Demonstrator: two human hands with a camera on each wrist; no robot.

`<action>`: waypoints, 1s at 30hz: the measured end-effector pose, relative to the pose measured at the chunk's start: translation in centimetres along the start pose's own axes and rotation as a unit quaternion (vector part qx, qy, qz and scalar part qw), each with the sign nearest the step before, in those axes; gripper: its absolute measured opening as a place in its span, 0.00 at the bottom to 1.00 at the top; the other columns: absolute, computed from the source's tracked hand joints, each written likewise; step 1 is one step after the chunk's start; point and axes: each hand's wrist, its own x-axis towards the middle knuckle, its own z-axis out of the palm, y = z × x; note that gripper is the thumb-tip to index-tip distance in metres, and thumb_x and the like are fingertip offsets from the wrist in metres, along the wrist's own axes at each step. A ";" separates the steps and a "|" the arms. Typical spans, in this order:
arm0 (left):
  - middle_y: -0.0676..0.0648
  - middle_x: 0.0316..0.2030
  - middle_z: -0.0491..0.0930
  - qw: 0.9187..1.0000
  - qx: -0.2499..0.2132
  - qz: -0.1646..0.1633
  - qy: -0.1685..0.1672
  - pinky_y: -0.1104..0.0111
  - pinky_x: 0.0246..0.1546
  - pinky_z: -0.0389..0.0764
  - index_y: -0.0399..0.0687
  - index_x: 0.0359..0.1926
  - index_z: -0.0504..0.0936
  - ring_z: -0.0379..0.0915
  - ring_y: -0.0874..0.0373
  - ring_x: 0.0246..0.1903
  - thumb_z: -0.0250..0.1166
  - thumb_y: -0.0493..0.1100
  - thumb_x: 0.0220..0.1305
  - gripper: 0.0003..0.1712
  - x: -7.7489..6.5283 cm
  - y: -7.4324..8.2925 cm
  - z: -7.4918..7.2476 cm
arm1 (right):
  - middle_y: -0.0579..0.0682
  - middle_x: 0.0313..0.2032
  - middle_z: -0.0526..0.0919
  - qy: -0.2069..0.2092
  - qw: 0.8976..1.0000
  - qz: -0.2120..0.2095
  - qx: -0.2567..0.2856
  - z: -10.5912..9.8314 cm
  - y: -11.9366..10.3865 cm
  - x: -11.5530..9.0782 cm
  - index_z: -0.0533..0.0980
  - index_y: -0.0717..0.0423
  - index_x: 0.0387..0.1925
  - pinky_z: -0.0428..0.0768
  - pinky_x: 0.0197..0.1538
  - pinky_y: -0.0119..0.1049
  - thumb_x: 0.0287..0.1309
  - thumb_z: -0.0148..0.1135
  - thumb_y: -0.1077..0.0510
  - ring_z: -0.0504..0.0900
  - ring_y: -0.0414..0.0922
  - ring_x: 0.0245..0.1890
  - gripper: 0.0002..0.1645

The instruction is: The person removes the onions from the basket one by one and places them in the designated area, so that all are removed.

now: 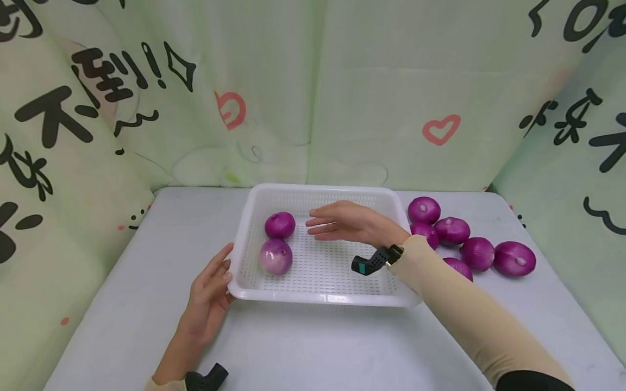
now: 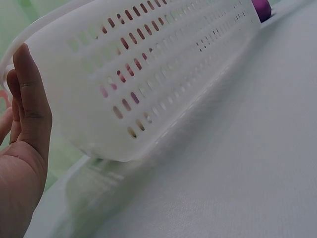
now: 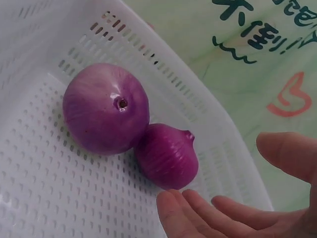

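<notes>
A white perforated plastic basket (image 1: 332, 298) stands on the table. Two red onions lie at its left end: a glossy paler one (image 1: 276, 257) in front and a darker one (image 1: 280, 225) behind, side by side. My right hand (image 1: 349, 221) hovers over the basket with fingers extended to the left, holding nothing; in the right wrist view its fingertips (image 3: 171, 201) come close to the darker onion. At the basket's front left corner my left hand (image 1: 207, 301) rests against the rim with fingers fairly straight, also seen beside the basket wall in the left wrist view.
Several red onions (image 1: 477, 254) lie loose on the white table (image 1: 313, 347) to the right of the basket, some partly behind my right sleeve. A pale green printed curtain (image 1: 362, 92) hangs round the back and both sides.
</notes>
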 end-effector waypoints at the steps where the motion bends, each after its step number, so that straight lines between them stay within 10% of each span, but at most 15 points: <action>1: 0.54 0.61 0.77 1.000 0.001 0.000 0.001 0.69 0.50 0.84 0.51 0.82 0.57 0.78 0.61 0.58 0.47 0.36 0.81 0.32 0.0 0.0 0.0 | 0.67 0.76 0.66 0.001 1.000 0.005 0.002 0.2 0.0 0.5 0.60 0.65 0.77 0.69 0.76 0.50 0.77 0.57 0.55 0.68 0.62 0.76 0.36; 30: 0.52 0.62 0.76 1.000 -0.001 -0.012 0.007 0.69 0.51 0.84 0.52 0.82 0.57 0.78 0.60 0.59 0.48 0.37 0.80 0.33 -0.2 0.1 -0.1 | 0.68 0.65 0.76 0.052 0.994 0.093 -0.010 3.2 0.7 7.3 0.71 0.64 0.66 0.78 0.69 0.47 0.73 0.63 0.55 0.83 0.58 0.60 0.27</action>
